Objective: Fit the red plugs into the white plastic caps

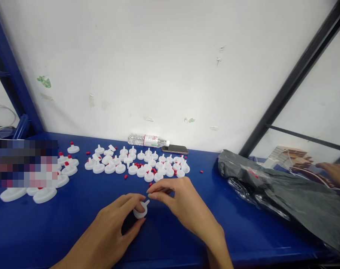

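My left hand (113,224) grips a white nozzle cap (140,211) low over the blue table, its thin spout tilted up to the right. Close to that spout, my right hand (178,196) has thumb and fingertips pinched together. What sits in the pinch, if anything, is too small to make out. Beyond my hands stand several more white nozzle caps (120,168) with bare spouts. Small red tips (126,176) lie scattered among them. At the left, several nozzle caps (69,169) carry red tips on their spouts.
A clear plastic bottle (150,141) lies along the wall beside a phone (174,150). Dark plastic bags (293,194) cover the table's right side. A blue frame post (15,67) rises at left. Another person's hand (334,173) shows at far right.
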Tool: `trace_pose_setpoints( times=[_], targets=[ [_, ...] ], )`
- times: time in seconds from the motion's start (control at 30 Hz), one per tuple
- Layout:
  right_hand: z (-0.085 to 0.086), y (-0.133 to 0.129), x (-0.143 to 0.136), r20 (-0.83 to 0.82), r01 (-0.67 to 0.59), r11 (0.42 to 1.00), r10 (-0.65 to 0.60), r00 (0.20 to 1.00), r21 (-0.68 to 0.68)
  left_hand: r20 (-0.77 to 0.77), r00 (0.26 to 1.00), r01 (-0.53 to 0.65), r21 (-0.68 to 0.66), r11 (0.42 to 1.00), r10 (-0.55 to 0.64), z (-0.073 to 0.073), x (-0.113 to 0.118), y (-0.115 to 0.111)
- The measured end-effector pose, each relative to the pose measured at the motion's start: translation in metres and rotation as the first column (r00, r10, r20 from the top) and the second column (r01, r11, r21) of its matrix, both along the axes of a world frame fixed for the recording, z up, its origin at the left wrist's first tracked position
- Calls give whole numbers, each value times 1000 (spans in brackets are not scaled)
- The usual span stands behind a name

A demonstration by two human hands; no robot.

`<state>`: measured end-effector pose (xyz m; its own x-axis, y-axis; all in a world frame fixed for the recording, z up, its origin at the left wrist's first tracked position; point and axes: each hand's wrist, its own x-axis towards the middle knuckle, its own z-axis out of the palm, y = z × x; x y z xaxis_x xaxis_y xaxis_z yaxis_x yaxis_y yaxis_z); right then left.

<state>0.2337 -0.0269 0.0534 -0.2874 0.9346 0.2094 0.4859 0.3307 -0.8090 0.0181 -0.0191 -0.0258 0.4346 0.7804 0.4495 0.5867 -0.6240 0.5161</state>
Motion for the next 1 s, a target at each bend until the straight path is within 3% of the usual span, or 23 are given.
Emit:
trace_pose_setpoints(
  times=[0.17,0.63,0.8,1.0],
  targets=[
    [-1,-1,-5,-66,-89,994,85,994,-66,0,1000,11,-80,997,-11,5,1,0],
    [0,-2,-8,57,-42,998,45,997,-43,39,999,13,-188,982,-5,10,0,1],
    [-2,0,-8,85,-38,998,41,996,-40,59,998,17,-190,982,-6,15,1,-1],
    [-2,1,-10,78,-37,995,44,996,-88,169,980,-88,-111,990,106,31,0,-8]
  ],
)
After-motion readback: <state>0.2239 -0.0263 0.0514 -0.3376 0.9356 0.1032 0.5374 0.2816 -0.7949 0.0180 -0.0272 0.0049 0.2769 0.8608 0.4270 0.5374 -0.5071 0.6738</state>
